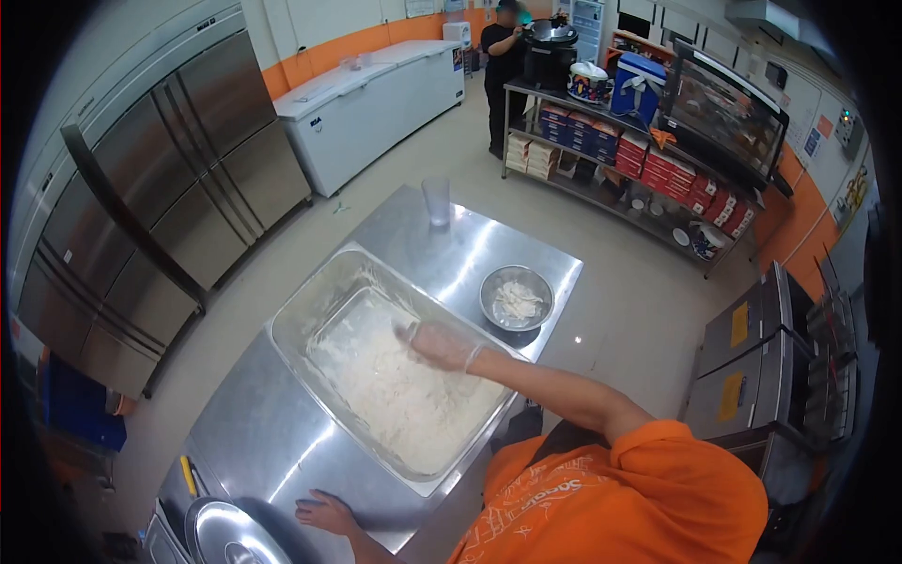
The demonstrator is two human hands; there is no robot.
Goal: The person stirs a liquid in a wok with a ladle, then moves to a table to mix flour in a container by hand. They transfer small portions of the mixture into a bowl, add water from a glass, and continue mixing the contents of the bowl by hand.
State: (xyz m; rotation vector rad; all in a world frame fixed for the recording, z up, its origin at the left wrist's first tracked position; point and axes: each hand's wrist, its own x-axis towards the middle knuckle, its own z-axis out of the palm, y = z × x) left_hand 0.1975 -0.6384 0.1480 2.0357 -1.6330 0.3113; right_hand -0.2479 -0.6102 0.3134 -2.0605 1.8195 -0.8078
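Note:
A clear plastic glove covers my right hand [442, 346], which reaches over white flour [404, 395] in a large rectangular metal tub [315, 399]. Its fingertips are blurred close above the flour, and I cannot tell if they hold anything. Bare, my left hand [324, 513] lies on the steel table [249, 428] with its fingers spread, between the tub and a round metal lid [230, 536]. Beyond the tub, near the far table edge, a metal bowl [517, 298] holds pale, flour-coated pieces.
A clear plastic pitcher [436, 200] stands at the table's far corner. Something with a yellow handle [189, 477] lies by the lid. Steel refrigerators [169, 160] and a white chest freezer [376, 103] line the left. A person [498, 75] stands beside a loaded shelf [601, 141] at the back.

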